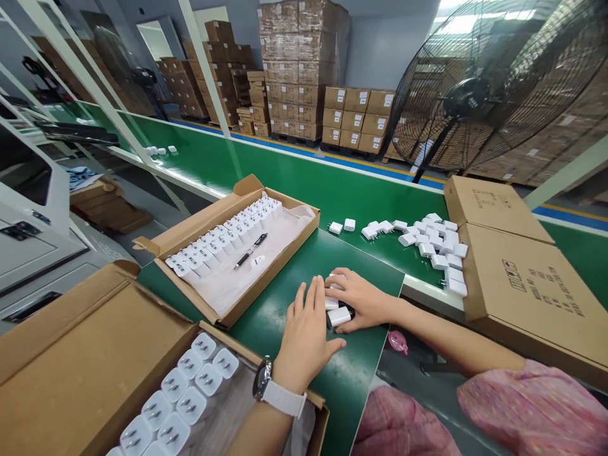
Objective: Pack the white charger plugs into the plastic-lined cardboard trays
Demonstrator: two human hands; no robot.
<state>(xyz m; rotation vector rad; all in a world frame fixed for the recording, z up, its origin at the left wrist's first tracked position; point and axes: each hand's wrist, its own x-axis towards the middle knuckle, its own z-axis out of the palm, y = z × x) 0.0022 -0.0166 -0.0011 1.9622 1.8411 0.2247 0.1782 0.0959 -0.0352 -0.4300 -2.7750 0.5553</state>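
My left hand (pixel 306 335), with a watch (pixel 263 378) on its wrist, is stretched out over the green table (pixel 266 342). Its fingers are straight and lie against the left side of a small group of white plug chargers. From the other side my right hand (pixel 363 299) curls round these chargers, its thumb by the nearest white charger (pixel 339 316). Something black shows beside that charger; its kind is hidden. Below my left forearm, an open carton (pixel 323 418) holds rows of white chargers (pixel 190 405) with their prongs up.
Behind my hands, another open carton (pixel 280 271) holds rows of chargers, a pen (pixel 250 251) and a small white piece. A loose pile of chargers (pixel 434 239) lies on the green belt (pixel 304 183). Closed cartons (pixel 532 291) stand at right, near a large fan (pixel 468 98).
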